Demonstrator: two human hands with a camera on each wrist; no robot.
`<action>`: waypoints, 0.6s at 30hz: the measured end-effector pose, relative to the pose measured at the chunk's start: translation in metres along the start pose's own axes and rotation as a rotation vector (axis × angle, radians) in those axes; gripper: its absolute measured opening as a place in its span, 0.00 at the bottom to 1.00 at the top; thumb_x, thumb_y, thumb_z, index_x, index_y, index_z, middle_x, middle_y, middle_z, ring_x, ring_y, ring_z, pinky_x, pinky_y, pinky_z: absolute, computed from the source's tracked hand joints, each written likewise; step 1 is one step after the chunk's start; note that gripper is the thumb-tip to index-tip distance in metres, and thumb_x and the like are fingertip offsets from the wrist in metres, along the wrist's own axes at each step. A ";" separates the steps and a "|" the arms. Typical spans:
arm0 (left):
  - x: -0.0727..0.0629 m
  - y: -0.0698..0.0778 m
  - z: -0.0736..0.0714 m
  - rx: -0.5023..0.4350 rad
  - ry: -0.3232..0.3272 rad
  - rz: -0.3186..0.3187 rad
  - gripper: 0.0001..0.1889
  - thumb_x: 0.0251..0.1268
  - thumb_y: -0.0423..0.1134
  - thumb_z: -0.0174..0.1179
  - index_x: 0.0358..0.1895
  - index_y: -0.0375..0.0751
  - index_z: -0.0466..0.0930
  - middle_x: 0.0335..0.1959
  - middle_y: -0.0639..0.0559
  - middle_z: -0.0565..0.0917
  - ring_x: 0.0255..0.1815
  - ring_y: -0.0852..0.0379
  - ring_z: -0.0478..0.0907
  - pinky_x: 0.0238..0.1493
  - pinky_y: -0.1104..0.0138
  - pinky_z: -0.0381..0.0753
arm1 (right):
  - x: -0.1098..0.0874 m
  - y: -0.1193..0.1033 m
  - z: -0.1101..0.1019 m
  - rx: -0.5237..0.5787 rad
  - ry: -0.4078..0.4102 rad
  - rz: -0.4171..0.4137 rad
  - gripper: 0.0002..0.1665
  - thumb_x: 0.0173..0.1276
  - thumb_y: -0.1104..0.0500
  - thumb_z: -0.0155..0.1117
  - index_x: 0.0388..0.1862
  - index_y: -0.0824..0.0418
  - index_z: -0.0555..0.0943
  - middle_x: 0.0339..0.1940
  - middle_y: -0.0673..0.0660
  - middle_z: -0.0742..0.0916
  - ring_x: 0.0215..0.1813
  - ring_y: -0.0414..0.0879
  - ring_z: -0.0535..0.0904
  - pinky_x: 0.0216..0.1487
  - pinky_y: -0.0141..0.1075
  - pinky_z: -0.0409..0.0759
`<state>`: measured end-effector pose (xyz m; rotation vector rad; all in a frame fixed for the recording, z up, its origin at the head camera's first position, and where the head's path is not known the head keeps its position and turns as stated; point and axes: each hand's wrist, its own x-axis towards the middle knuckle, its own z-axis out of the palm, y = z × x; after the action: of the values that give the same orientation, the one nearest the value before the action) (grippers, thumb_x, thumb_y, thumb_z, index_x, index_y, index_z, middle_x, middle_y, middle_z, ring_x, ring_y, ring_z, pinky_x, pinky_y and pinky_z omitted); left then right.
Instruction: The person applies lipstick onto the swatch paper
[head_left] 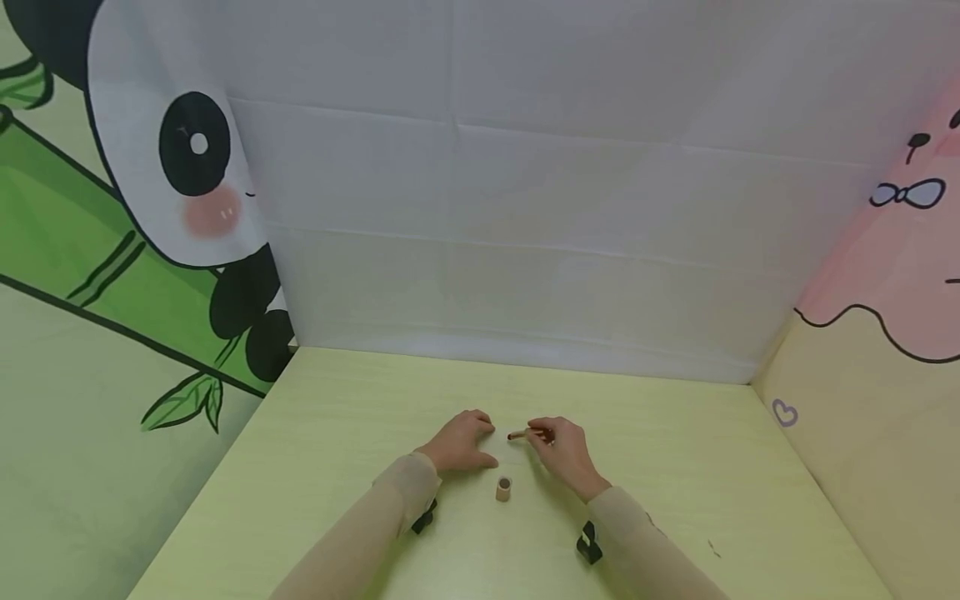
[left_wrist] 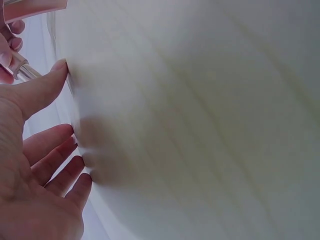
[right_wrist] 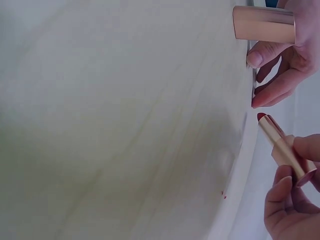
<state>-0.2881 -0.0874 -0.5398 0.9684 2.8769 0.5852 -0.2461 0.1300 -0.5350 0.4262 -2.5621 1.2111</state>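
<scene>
A lipstick (right_wrist: 281, 144) with a gold-pink tube and its red tip showing is pinched between the thumb and fingers of my right hand (head_left: 564, 454). The red end points left, towards my left hand (head_left: 459, 442). That hand holds nothing; its fingertips touch the tabletop, with the thumb spread from the fingers. Nearer to me than both hands, the lipstick cap (head_left: 503, 490) stands upright on the table, apart from either hand. In the right wrist view the cap (right_wrist: 264, 24) appears large, hiding part of my left hand.
The pale yellow table (head_left: 360, 408) meets a white hanging sheet (head_left: 510, 275) at the back. A panda-painted wall (head_left: 180, 242) is on the left, a pink-painted one (head_left: 892, 267) on the right. Small red specks (right_wrist: 223, 194) and a thin dark mark (head_left: 713, 548) lie on the tabletop.
</scene>
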 end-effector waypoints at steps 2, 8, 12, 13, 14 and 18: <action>0.000 0.000 0.000 0.004 0.002 0.001 0.30 0.53 0.50 0.71 0.55 0.32 0.79 0.54 0.43 0.77 0.59 0.46 0.70 0.60 0.57 0.66 | 0.001 0.000 0.000 -0.001 -0.001 -0.001 0.12 0.63 0.63 0.68 0.45 0.66 0.85 0.36 0.54 0.86 0.34 0.43 0.80 0.35 0.35 0.79; 0.002 0.002 0.000 0.006 0.012 0.005 0.30 0.53 0.49 0.71 0.55 0.31 0.79 0.54 0.43 0.77 0.58 0.46 0.70 0.60 0.57 0.66 | 0.005 0.002 0.000 -0.009 -0.008 -0.013 0.12 0.63 0.64 0.68 0.44 0.66 0.85 0.35 0.54 0.86 0.34 0.43 0.80 0.35 0.35 0.79; 0.005 0.002 -0.001 -0.002 0.017 0.001 0.30 0.52 0.49 0.71 0.55 0.31 0.79 0.54 0.43 0.77 0.58 0.46 0.70 0.59 0.57 0.67 | 0.007 0.004 0.001 -0.020 -0.008 -0.029 0.12 0.62 0.65 0.69 0.44 0.67 0.85 0.34 0.54 0.86 0.33 0.44 0.80 0.34 0.36 0.79; 0.006 0.002 0.000 0.002 0.017 -0.003 0.30 0.52 0.49 0.71 0.55 0.32 0.79 0.54 0.44 0.77 0.58 0.46 0.70 0.59 0.57 0.67 | 0.008 0.005 0.001 -0.026 -0.009 -0.036 0.12 0.62 0.65 0.69 0.44 0.67 0.85 0.34 0.54 0.86 0.33 0.44 0.80 0.34 0.36 0.79; 0.006 0.002 0.000 0.004 0.018 -0.006 0.30 0.52 0.50 0.71 0.55 0.32 0.79 0.54 0.44 0.77 0.58 0.46 0.70 0.60 0.57 0.67 | 0.009 0.005 0.001 -0.027 -0.011 -0.038 0.12 0.62 0.65 0.69 0.44 0.67 0.85 0.34 0.54 0.86 0.33 0.44 0.80 0.34 0.36 0.79; 0.009 0.001 0.002 0.002 0.015 -0.020 0.31 0.52 0.50 0.71 0.55 0.33 0.79 0.55 0.44 0.76 0.59 0.47 0.70 0.60 0.58 0.66 | 0.010 0.008 0.000 -0.042 -0.016 -0.050 0.12 0.61 0.66 0.69 0.44 0.67 0.85 0.34 0.54 0.85 0.33 0.44 0.80 0.34 0.36 0.79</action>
<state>-0.2942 -0.0806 -0.5410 0.9385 2.8977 0.5908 -0.2582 0.1329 -0.5370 0.4902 -2.5691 1.1395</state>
